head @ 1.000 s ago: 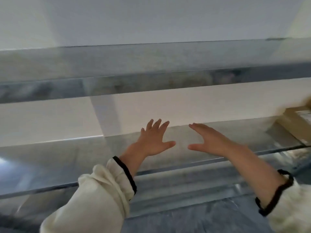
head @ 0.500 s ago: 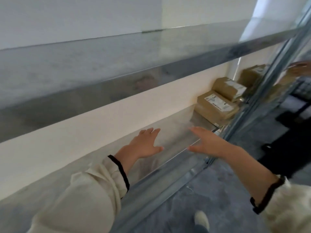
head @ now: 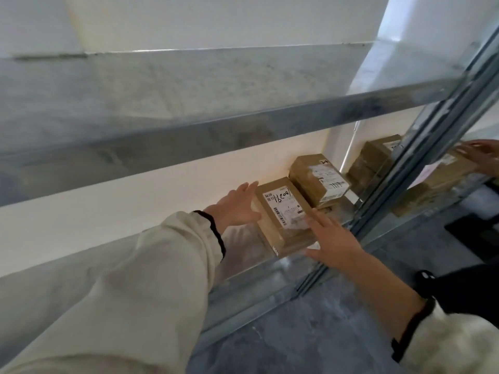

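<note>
The left hand point(head: 237, 205) and right hand point(head: 333, 237), fingers extended and gripping nothing, bracket the labelled cardboard parcel point(head: 283, 209) lying on the metal shelf point(head: 251, 255), evidently positioned to clamp it from both sides for lifting.

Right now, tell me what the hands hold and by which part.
The nearest labelled box: left hand flat against its left side, right hand on its near right corner, fingers straight, not curled.

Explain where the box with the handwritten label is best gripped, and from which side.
Clamp the box by its two long sides, from the open shelf front. It lies flat; the wall and a second box crowd its far end.
</note>
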Tool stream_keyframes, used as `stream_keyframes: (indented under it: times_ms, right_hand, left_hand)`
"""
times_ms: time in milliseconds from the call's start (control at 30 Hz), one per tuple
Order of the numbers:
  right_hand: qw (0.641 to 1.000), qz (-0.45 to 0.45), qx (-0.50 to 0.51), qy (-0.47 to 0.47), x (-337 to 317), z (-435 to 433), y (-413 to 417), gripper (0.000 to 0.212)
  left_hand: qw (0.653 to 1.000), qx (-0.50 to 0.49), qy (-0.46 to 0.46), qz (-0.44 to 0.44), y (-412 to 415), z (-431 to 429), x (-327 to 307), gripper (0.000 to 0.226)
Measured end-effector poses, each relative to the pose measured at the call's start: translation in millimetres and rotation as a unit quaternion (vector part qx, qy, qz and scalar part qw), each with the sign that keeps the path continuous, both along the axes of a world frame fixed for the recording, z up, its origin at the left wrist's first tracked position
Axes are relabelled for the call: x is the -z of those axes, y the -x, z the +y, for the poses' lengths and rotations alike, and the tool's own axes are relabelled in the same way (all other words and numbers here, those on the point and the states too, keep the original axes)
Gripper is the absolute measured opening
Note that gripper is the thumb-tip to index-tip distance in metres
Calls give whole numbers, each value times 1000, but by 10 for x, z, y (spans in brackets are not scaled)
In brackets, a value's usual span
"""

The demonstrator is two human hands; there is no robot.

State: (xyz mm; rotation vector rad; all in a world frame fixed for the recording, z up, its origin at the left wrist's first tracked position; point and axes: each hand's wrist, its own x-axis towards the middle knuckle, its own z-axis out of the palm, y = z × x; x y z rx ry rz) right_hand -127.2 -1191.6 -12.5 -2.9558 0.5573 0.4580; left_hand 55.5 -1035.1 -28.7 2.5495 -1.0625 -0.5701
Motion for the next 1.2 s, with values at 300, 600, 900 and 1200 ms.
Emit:
stream_keyframes:
  times_ms: [300,600,900,1200]
  right_hand:
    - [998,6,-37,-52,317,-383,-216,77]
    - [992,-34,-109,-60,230,-485,-320,71]
    - [957,-95,-267,-62,-195,51,-668,72]
    - [914,-103,-380,-97,-426,1448,-828,73]
  left_hand:
    - [998,23,-57,10,-212,-538,167,100]
    - [999,10,-14,-50,-210,-368,54,100]
    - [990,-92,20,-108,-107,742,-413,93]
    - [970,-223,39,-87,334,2389,-548,94]
